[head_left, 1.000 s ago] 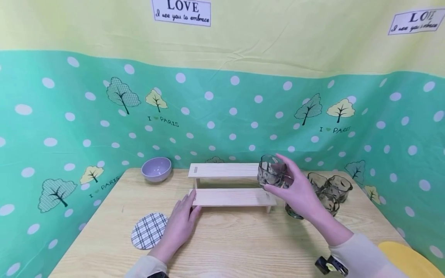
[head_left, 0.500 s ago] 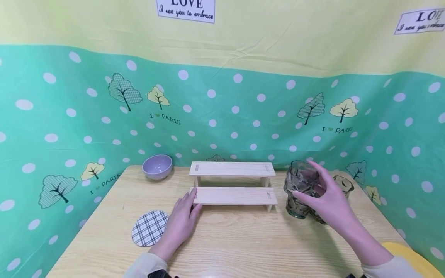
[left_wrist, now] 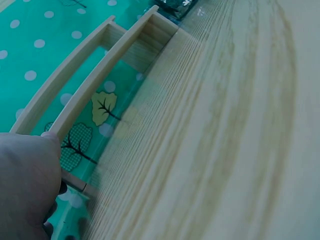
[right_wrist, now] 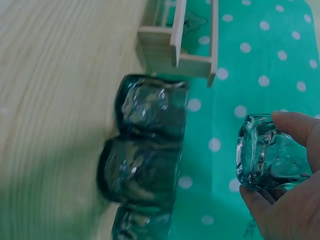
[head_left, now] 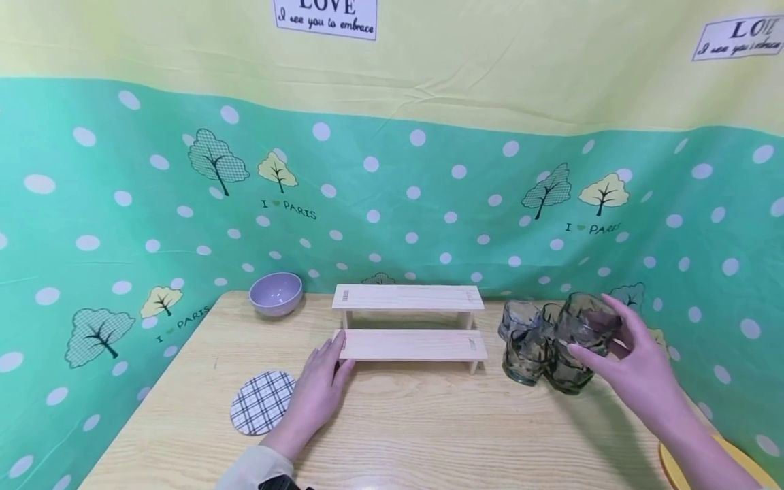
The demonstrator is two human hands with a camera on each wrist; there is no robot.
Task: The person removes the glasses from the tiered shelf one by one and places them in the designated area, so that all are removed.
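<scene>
A two-tier wooden rack (head_left: pixel 409 344) stands on the wooden table (head_left: pixel 429 435). My left hand (head_left: pixel 323 378) lies flat on the table, its straight fingertips touching the left end of the rack's lower shelf (left_wrist: pixel 90 95). My right hand (head_left: pixel 615 340) grips a greenish ribbed glass (head_left: pixel 589 321) between thumb and fingers. It holds the glass (right_wrist: pixel 267 152) in the air, above and behind a cluster of like glasses (head_left: pixel 529 354) that stand on the table right of the rack. Three of these glasses (right_wrist: pixel 145 167) show in the right wrist view.
A lilac bowl (head_left: pixel 277 294) sits at the table's back left. A plaid round coaster (head_left: pixel 263 403) lies left of my left hand. A yellow plate (head_left: pixel 748 463) lies at the front right corner. Green dotted cloth (head_left: pixel 122 224) walls the table at the back and sides.
My right hand has carried the glass rightward, from the rack's right end to above the cluster of glasses. The left hand has stayed on the lower shelf's end.
</scene>
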